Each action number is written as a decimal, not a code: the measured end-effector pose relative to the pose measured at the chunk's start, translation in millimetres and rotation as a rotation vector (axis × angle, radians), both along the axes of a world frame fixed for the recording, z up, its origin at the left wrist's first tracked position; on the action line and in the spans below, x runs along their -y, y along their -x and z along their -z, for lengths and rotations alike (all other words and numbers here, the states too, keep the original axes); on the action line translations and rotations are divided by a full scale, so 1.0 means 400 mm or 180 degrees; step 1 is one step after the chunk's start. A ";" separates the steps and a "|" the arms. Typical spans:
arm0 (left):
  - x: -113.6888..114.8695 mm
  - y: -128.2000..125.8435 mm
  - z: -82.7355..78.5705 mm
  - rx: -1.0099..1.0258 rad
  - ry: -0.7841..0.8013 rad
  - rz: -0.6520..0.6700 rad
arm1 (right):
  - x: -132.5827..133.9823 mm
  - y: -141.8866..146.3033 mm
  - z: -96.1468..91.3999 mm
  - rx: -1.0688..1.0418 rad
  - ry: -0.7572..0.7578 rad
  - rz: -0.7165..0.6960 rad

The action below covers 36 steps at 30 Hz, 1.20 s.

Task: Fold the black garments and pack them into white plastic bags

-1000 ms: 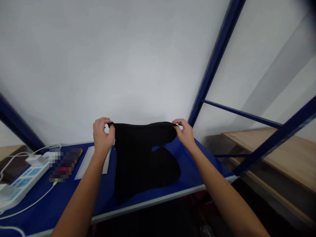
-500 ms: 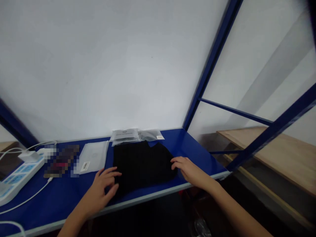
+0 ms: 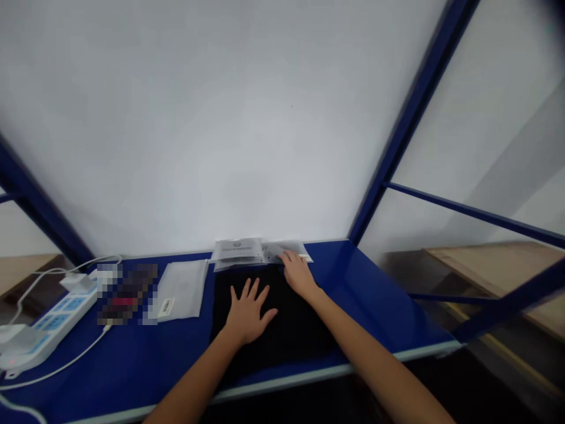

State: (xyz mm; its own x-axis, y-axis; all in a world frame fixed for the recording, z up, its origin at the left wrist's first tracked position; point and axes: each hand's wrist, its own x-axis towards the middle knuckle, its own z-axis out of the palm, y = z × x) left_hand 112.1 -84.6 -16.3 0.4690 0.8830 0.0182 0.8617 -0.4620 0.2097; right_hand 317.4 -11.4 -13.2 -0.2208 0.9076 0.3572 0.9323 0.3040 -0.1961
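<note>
A black folded cloth (image 3: 291,330) lies flat on the blue table (image 3: 379,306). My left hand (image 3: 247,312) rests on it with the fingers spread, palm down. My right hand (image 3: 298,274) reaches past the cloth's far edge, its fingers flat against a clear plastic packet (image 3: 286,250) by the wall. A second clear packet (image 3: 236,250) with a printed label lies just left of that one.
A flat white packet (image 3: 180,282) lies left of the cloth, beside a blurred dark object (image 3: 126,291). A white power strip (image 3: 39,330) with cables and a plugged charger sits at far left. Blue shelf posts (image 3: 410,112) rise on the right; wooden shelf boards (image 3: 507,265) lie beyond.
A second ago both hands held the cloth up by its top edge. They laid it flat, then my left hand moved onto it and my right hand reached forward to the packets.
</note>
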 end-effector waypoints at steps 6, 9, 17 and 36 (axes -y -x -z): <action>0.020 0.021 -0.005 0.0241 0.0119 0.0027 | -0.124 -0.033 0.016 0.0047 -0.0149 -0.0092; -0.002 0.017 0.003 0.0341 0.0141 0.0049 | -0.144 -0.054 -0.002 -0.0091 -0.0356 -0.0088; -0.057 0.016 0.028 0.1708 -0.0026 -0.0233 | 0.049 -0.054 -0.105 -0.1040 -0.1692 -0.0114; -0.021 0.040 0.006 0.0829 0.0038 0.0387 | 0.219 0.064 -0.038 -0.0153 0.0775 -0.0826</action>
